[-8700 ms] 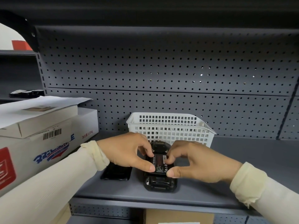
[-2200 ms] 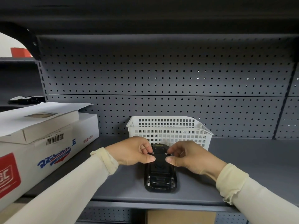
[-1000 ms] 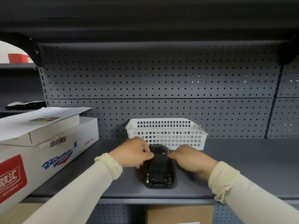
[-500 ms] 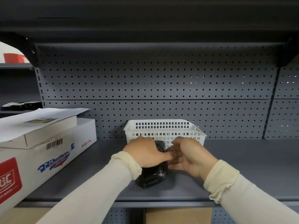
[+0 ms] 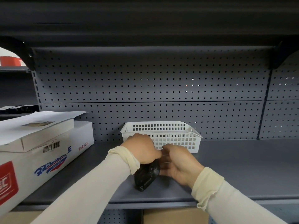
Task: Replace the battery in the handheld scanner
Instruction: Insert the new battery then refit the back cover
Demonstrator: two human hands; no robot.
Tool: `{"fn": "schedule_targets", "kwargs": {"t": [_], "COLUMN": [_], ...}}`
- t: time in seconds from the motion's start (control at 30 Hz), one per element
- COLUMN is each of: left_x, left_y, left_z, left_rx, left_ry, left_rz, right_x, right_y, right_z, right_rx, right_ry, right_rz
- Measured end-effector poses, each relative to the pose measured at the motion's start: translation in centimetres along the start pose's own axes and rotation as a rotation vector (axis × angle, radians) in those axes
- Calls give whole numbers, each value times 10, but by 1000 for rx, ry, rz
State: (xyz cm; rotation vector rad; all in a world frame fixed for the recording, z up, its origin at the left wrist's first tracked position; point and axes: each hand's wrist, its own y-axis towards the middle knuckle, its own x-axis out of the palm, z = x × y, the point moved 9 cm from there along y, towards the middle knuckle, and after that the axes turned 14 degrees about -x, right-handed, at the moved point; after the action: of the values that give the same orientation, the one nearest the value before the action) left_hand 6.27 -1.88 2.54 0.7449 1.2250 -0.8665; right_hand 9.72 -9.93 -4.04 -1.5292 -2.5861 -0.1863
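Head view looks down at a grey shelf where the left hand is clamped over the top end of the black handheld scanner, tipping it up on its lower end at a slant. Just beside it the right hand is half curled, palm turned toward the device, fingers meeting the left thumb near the scanner's upper edge; whether it grips anything I cannot tell. A white basket stands right behind both hands, and a printed carton sits well to the left.

My guess is the person is turning the unit over or picking it up with the back closed. To do that well, keep the left hand firm on the body, let the right hand cradle the far side so the case cannot slip, and avoid knocking the basket. No battery is visible from here.
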Motion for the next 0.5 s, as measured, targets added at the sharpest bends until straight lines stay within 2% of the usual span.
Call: {"fn": "schedule_targets", "kwargs": {"t": [0.17,0.3,0.37,0.43,0.5], "left_x": [-13,-14,-8,5,14], "left_y": [0,-1,0,-3,-6], "left_z": [-16,-43,-57,-66,-67], "left_rx": [-40,-126,-173,-219,-214], "left_ry": [2,-105,-311,-630,-838], "left_rz": [-5,-57,-99,-226,-296], "right_x": [16,24,25,25,23], "right_y": [-1,-4,-4,-4,-4], "right_z": [13,12,10,8,5], "right_rx": [46,40,21,5,-6], "right_ry": [-55,-100,-129,-163,-197], "right_rz": [-40,-92,-119,-132,-122]}}
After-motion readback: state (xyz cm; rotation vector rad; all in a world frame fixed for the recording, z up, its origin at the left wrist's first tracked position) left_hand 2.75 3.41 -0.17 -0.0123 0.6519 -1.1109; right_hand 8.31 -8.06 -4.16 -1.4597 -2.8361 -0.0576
